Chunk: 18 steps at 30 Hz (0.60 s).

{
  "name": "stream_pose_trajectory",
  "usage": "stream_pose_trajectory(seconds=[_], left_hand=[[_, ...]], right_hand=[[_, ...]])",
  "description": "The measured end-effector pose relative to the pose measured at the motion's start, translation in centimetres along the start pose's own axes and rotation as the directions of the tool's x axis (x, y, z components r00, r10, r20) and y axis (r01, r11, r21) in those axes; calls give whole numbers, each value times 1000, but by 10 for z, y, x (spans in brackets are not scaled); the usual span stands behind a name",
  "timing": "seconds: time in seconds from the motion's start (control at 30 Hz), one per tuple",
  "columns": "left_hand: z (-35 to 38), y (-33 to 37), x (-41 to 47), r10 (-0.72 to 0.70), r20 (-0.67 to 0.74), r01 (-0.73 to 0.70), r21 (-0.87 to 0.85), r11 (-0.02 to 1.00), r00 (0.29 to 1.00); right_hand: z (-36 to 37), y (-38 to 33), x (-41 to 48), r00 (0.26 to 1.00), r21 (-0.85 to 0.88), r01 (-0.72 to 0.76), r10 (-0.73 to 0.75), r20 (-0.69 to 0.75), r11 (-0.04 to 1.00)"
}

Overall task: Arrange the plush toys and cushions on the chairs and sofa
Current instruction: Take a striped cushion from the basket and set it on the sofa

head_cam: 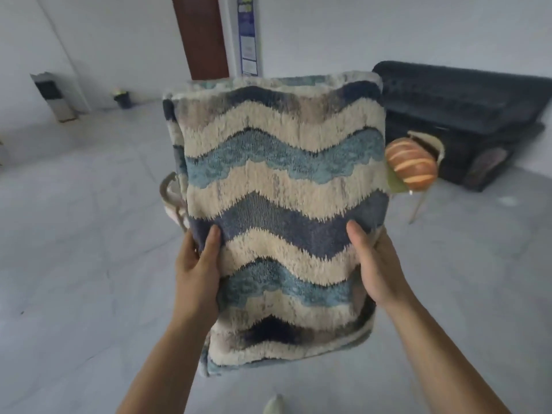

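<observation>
Head view: both hands hold a wavy-striped cushion (280,210) upright in the near middle, above the floor (74,234). The left hand (197,264) grips its left edge, thumb laid on the front and fingers hidden behind. The right hand (373,264) grips the right edge the same way. Part of a pale chair (170,189) peeks out behind the cushion's left side. To the right, a bread-shaped plush toy (412,164) rests on a second chair (430,144). Farther right a dark sofa (466,115) stands against the wall.
</observation>
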<state>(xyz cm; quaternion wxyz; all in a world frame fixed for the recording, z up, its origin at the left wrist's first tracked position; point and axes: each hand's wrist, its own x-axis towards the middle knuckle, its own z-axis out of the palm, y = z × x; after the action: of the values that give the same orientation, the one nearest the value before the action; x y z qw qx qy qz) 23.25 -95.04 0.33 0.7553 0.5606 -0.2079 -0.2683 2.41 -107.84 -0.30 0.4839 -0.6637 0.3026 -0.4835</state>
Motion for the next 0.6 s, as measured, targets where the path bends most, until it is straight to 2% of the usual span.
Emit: stream_pose_trajectory(seconds=[0.07, 0.2, 0.27, 0.33, 0.47, 0.6], left_hand=[[49, -11, 49, 24, 60, -21, -55, 998, 998], [167, -23, 138, 56, 204, -31, -125, 992, 977], [232, -31, 172, 50, 282, -9, -145, 989, 958], [296, -46, 195, 32, 361, 21, -141, 990, 932], [422, -95, 218, -10, 523, 82, -116, 990, 852], [550, -154, 226, -7, 645, 70, -71, 995, 764]], right_hand=[[-20, 13, 48, 997, -69, 45, -49, -54, 997], [-74, 22, 140, 986, -181, 15, -45, -162, 983], [-112, 29, 177, 972, -177, 22, -63, -226, 984], [-154, 44, 201, 950, -106, -17, -17, -311, 994], [-247, 87, 235, 839, 29, -150, 143, -524, 988], [-345, 136, 275, 751, -77, -162, 72, -657, 984]])
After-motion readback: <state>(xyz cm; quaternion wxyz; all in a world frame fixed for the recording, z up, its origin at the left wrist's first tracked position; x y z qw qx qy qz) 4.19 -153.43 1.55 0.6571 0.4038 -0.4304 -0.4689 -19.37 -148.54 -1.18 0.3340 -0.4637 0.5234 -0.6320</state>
